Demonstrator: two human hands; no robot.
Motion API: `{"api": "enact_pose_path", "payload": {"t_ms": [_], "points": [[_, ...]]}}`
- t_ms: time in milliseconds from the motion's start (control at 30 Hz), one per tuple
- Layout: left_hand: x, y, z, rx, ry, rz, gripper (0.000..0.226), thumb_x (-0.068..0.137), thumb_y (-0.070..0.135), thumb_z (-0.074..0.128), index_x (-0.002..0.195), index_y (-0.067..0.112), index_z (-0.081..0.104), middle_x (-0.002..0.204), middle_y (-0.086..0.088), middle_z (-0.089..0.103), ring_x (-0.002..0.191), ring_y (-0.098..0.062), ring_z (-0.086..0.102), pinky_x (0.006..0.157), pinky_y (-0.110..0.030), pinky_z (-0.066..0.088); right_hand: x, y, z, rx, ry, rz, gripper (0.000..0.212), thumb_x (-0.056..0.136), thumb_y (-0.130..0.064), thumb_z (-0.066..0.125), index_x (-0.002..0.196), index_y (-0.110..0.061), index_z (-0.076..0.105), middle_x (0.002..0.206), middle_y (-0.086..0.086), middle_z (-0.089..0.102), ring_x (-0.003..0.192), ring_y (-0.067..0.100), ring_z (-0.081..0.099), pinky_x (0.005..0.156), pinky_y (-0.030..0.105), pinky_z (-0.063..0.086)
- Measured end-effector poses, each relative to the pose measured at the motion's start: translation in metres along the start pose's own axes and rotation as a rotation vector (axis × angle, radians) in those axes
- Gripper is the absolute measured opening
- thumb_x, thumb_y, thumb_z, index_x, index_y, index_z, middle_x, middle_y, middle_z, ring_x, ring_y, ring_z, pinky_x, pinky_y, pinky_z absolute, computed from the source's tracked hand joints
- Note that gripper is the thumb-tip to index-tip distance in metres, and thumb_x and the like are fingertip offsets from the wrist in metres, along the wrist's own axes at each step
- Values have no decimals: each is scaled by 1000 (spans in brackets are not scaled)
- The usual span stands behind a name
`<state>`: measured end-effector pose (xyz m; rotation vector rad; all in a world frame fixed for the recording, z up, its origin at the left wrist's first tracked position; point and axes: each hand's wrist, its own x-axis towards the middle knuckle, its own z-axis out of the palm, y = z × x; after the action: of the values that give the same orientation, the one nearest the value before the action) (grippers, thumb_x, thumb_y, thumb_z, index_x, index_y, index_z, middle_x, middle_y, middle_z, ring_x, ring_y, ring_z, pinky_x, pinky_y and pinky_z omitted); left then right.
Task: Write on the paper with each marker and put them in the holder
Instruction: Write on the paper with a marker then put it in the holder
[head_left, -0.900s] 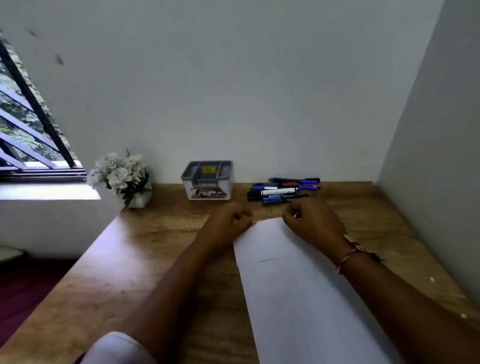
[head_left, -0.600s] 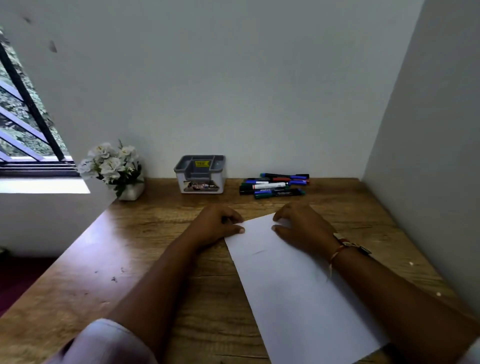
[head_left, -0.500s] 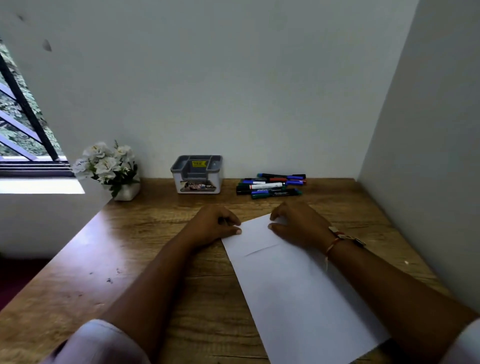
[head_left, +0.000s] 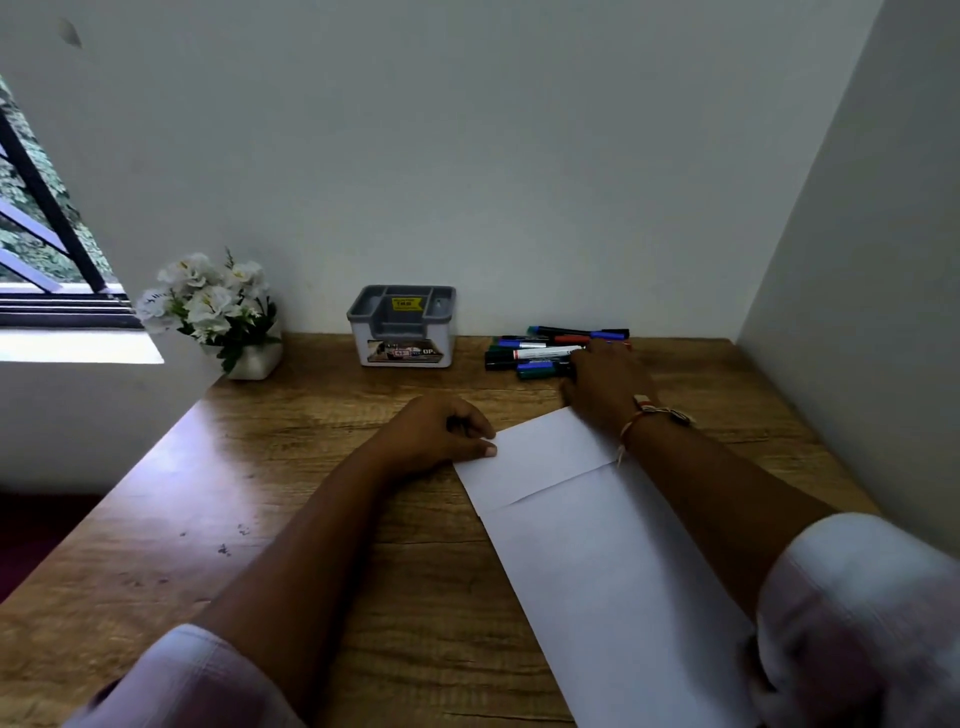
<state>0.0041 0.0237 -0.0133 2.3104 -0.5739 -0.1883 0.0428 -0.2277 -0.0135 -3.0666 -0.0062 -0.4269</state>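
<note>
While the left hand sits at the paper: right hand is out on the marker pile, to the right of the holder.
desk: brown wood-grain top with a dull sheen and small dark specks front-left of the holder. The holder stands at its far edge, by the wall.
paper: blank white rectangular sheet, lying flat but skewed. It is nearer than the holder and off to its right, with one straight crease across it near the far end.
sleeves: white cloth pushed up both forearms, well nearer than the holder.
left hand: in front of the holder, slightly right. Fingers loosely curled around nothing, thumb tip flat on the paper's far-left corner.
right hand: back up, fingers laid over the right end of the pile. Can't tell whether it grips a marker.
holder: small rounded-corner box with a grey compartmented insert over a glossy white body. Yellow sticker inside, printed label on the front.
flowers: white blooms and green leaves in a small white pot, left of the holder.
markers: slim cylinders on their sides in a loose pile on the desk, just right of the holder along the wall. Caps are blue, green, red and black; one barrel is white with print.
bracelet: thin red-and-white thread band on the right wrist.
</note>
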Motion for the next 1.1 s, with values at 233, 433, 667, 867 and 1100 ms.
{"api": "enact_pose_path", "payload": {"t_ms": [233,433,667,867,1100], "points": [[0,2,-1,-12,-15,-11,22,76,33,81,97,29,75,98,14,69,90,-4,61,77,-22,51,3,1,-3,26,-6,-66,32,98,-30,61,123,-12,70,123,15,61,117,35,55,90,36,47],[-2,6,0,-23,-13,-13,22,75,31,82,96,26,76,95,12,69,87,-5,61,73,-20,50,-4,0,-25,0,-34,-171,29,97,-30,63,120,-14,72,122,13,66,115,32,57,91,37,49],[-8,13,3,9,-24,-11,22,72,32,84,91,26,75,89,12,69,79,0,61,64,-13,44,-59,-26,-64,229,76,-212,15,94,-27,65,106,-17,63,100,1,70,87,23,67,63,29,43],[-8,17,9,40,-30,-15,22,70,36,85,87,28,74,82,13,69,71,7,60,63,-14,45,-103,-42,-43,1053,-161,7,29,104,-11,45,125,-24,61,101,2,63,77,13,74,58,18,54],[-9,20,9,43,-32,30,22,71,36,84,88,27,74,84,14,69,76,4,60,64,-11,47,-105,-25,-19,1319,-230,-84,9,104,-14,55,112,-16,58,98,12,76,95,22,76,90,36,61]]}}
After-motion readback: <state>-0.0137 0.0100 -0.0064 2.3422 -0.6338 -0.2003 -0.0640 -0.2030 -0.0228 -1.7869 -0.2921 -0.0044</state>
